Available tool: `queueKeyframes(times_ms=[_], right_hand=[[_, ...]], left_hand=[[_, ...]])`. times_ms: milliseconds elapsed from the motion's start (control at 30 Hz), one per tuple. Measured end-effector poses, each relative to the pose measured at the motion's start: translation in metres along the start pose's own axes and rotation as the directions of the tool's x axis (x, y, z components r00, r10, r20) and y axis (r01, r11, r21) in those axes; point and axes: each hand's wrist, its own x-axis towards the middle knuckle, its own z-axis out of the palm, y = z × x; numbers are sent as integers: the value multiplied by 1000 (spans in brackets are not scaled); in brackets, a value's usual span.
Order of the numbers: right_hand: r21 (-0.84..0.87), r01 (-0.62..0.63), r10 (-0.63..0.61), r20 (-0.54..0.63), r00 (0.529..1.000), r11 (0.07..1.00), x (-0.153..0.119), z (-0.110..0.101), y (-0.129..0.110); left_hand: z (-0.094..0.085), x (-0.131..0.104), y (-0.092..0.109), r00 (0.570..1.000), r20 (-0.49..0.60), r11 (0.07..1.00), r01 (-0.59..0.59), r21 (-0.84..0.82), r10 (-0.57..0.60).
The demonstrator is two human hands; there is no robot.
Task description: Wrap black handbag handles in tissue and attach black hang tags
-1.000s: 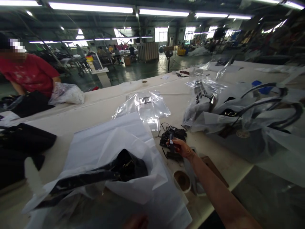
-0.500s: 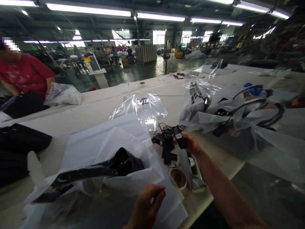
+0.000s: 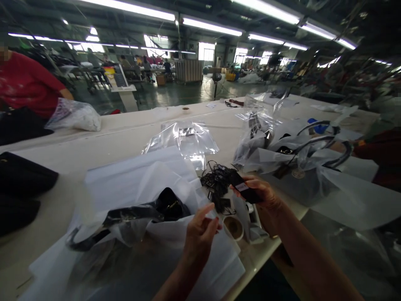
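My right hand [image 3: 265, 193] grips a black tag [image 3: 242, 187] with a white label on it, just right of a tangled pile of black corded tags [image 3: 216, 177]. My left hand [image 3: 202, 230] is raised over white wrapping paper [image 3: 125, 175], its thumb and index finger apart and nothing held. Left of it lies a black handbag [image 3: 169, 205], partly covered by tissue and clear film. A roll of tape [image 3: 233, 228] stands below the tag pile, beside a small open box [image 3: 253, 225] partly hidden by my right forearm.
Clear plastic bags [image 3: 191, 140] lie beyond the paper. To the right are wrapped handbags [image 3: 300, 163] with arched handles. Black bags [image 3: 28, 171] sit at the left edge. A person in red [image 3: 28, 85] stands across the table, near a filled plastic bag [image 3: 77, 115].
My left hand has risen toward the tag pile and its fingers have spread. My right hand has drawn the black tag slightly right and tilted it flatter. The view has turned slightly.
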Motion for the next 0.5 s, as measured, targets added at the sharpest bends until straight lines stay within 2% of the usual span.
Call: queueKeyframes(times_ms=[67, 133, 300, 400, 500], right_hand=[[-16, -26, 27, 34, 999, 1000, -9, 16, -4], [-27, -48, 50, 78, 996, 999, -15, 29, -7], [-7, -57, 57, 153, 987, 998, -21, 46, -10], [-2, -34, 34, 122, 992, 999, -22, 49, -9], [24, -17, 15, 47, 999, 1000, -23, 49, -10]], left_hand=[[3, 11, 5, 995, -58, 995, -84, 53, 87], [3, 21, 9, 991, -40, 986, -124, 110, 129], [-1, 36, 19, 995, 92, 991, -45, 124, 33], [-8, 38, 22, 993, 112, 996, -45, 78, 36], [-16, 40, 24, 990, 128, 987, -78, 140, 60]])
